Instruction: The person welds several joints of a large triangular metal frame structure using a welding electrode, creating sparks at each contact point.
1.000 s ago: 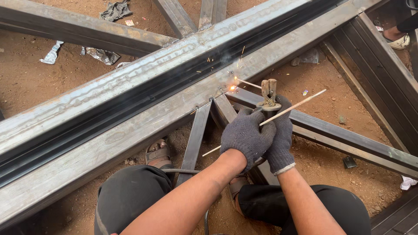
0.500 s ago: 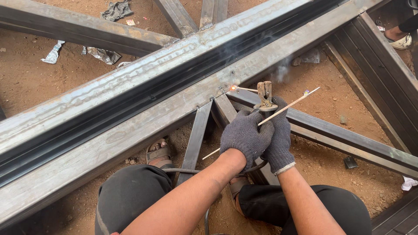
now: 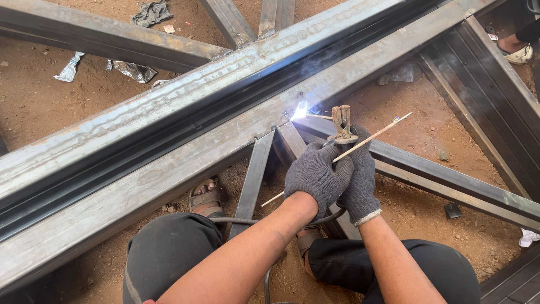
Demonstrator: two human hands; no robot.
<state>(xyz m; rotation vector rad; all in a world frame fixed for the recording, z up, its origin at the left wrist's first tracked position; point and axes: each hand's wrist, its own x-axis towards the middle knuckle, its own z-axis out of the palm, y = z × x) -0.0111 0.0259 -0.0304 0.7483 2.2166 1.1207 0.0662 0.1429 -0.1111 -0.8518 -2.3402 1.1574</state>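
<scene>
Both my hands wear grey knit gloves and are clasped together around a metal electrode holder. My left hand wraps the grip from the left, and my right hand presses against it from the right. A short electrode runs left from the holder to a bright blue-white arc, where a small steel strut meets the long steel beam. A thin spare welding rod lies slanted between my gloves. The black cable leads back under my arms.
Steel channels cross over red dirt: a diagonal member at the right, a dark frame at the far right, another beam at the upper left. My sandalled foot rests under the beam. Another person's shoe is at the top right. Rags lie on the dirt.
The electrode tip has moved left onto the joint. The orange glow and the wisp of smoke have given way to a bright blue-white arc. My hands kept their grip.
</scene>
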